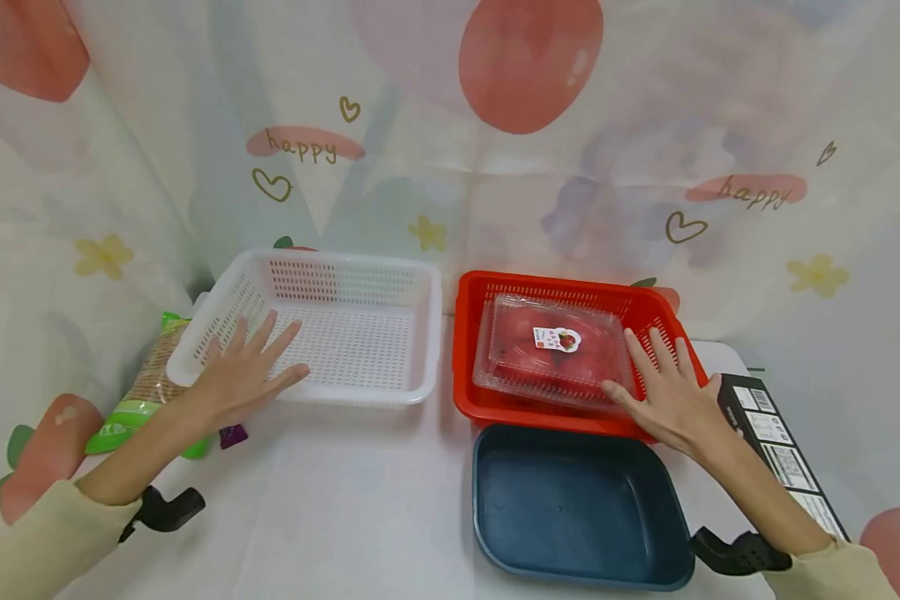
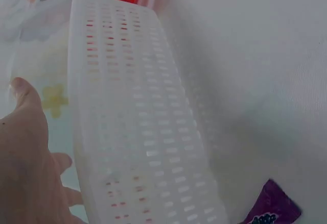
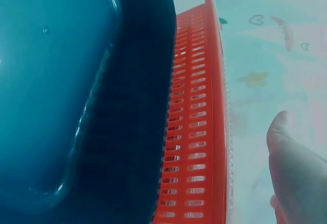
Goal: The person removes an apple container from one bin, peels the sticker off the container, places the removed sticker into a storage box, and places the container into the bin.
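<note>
My left hand [image 1: 243,375], fingers spread, hovers over the front left of a white perforated basket [image 1: 345,350]. My right hand [image 1: 671,400], also spread, is over the right side of a red perforated basket [image 1: 468,367]. Inside the red basket lies a clear plastic box [image 1: 547,354] of red round contents, with a small white label on its lid. Neither hand holds anything. From the side, the left wrist view shows the white basket's wall [image 2: 138,112] beside my left hand [image 2: 25,152]. In the right wrist view my right hand [image 3: 299,178] stands apart from the red basket [image 3: 196,127].
A dark blue tub [image 1: 570,508] sits in front of the red basket. Left of the white basket are a green-and-brown packet [image 1: 146,375] and a small purple packet [image 1: 232,435]. At the right stands a black box with white labels [image 1: 772,442]. A patterned cloth [image 1: 495,208] hangs behind.
</note>
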Motion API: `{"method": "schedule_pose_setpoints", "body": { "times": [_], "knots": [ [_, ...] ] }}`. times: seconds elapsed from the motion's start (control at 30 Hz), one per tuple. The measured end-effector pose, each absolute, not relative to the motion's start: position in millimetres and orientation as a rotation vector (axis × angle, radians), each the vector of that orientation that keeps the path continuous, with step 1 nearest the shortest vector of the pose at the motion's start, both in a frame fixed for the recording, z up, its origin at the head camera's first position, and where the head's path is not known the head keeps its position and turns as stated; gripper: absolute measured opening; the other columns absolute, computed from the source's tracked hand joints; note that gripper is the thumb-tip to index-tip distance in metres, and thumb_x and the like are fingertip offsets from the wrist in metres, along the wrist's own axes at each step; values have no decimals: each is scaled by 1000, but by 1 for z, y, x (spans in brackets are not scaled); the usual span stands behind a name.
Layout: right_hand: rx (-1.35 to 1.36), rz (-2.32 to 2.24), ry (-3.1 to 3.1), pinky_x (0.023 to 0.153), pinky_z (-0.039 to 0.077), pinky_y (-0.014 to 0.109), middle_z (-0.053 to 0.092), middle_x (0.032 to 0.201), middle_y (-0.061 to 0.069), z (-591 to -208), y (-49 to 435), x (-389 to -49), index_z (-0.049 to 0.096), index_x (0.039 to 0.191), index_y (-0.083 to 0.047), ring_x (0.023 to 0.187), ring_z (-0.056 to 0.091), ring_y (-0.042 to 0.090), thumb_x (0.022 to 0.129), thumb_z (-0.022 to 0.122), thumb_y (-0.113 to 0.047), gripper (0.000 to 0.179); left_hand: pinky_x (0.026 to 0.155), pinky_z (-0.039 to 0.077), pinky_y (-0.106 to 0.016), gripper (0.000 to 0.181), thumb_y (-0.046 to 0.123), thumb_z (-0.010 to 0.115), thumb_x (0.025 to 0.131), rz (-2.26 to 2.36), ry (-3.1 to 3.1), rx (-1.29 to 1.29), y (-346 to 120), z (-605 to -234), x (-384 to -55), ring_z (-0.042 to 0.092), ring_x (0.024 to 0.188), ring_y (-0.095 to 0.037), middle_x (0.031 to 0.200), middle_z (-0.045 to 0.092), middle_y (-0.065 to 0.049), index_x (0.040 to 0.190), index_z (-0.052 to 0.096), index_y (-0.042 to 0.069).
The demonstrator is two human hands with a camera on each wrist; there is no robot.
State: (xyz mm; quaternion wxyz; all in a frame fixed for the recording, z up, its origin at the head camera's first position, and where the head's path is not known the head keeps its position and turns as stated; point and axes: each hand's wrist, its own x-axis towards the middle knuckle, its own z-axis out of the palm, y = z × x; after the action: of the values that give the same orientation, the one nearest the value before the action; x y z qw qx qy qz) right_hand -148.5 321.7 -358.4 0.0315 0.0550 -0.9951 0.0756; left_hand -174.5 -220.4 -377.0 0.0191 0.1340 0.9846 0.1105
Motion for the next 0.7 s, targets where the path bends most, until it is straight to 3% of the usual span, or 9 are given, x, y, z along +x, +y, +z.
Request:
{"method": "schedule_pose_setpoints", "body": {
  "times": [0.2,0.7],
  "knots": [
    [163,283,-3076,95,11,86,11,159,28,-359,324,-150,8,157,-15,142,8,55,89,49,-61,92,104,3,-81,79,64,38,94,394,3024,425,-214,-378,-176,5,142,-59,162,10,-22,156,17,20],
    [248,456,-3065,99,24,79,16,156,33,-357,325,-159,10,156,-8,139,18,56,91,54,-50,89,110,4,-75,74,57,43,96,752,2904,560,-192,-380,-179,7,147,-51,164,9,-14,157,13,26]
  ]
}}
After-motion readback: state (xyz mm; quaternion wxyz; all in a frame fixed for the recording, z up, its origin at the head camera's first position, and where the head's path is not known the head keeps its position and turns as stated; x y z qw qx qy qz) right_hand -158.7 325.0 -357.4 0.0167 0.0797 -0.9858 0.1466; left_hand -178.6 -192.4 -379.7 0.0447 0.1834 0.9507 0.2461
